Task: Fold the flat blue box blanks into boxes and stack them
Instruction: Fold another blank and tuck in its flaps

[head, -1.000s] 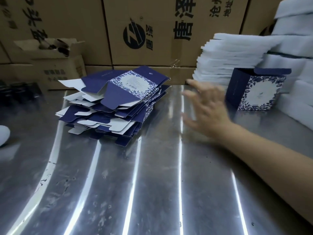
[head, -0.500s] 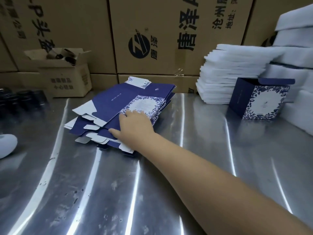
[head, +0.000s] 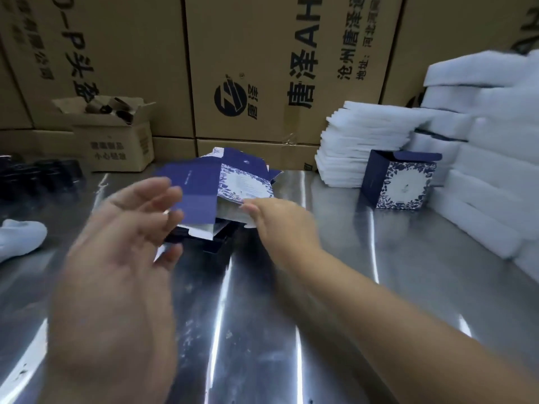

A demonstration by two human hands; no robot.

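A flat blue box blank (head: pixel 215 185) with a floral white panel is lifted off the pile of blanks (head: pixel 221 237) at the table's middle. My right hand (head: pixel 280 220) pinches its lower right edge. My left hand (head: pixel 125 246), blurred, hovers open just left of the blank with fingers spread, close to its left edge. One folded blue box (head: pixel 401 182) stands upright at the right, in front of white foam sheets. The pile is mostly hidden behind the raised blank and my hands.
The steel table (head: pixel 291 316) stretches toward me. Stacks of white foam sheets (head: pixel 364 144) line the right side. Large cardboard cartons (head: pixel 250 68) wall the back; a small open carton (head: pixel 113 135) and dark jars (head: pixel 40 176) sit at the left, with a white object (head: pixel 17 237) beside them.
My right hand went from the folded box to the pile and lifted the top blank. My left hand has come into view beside it.
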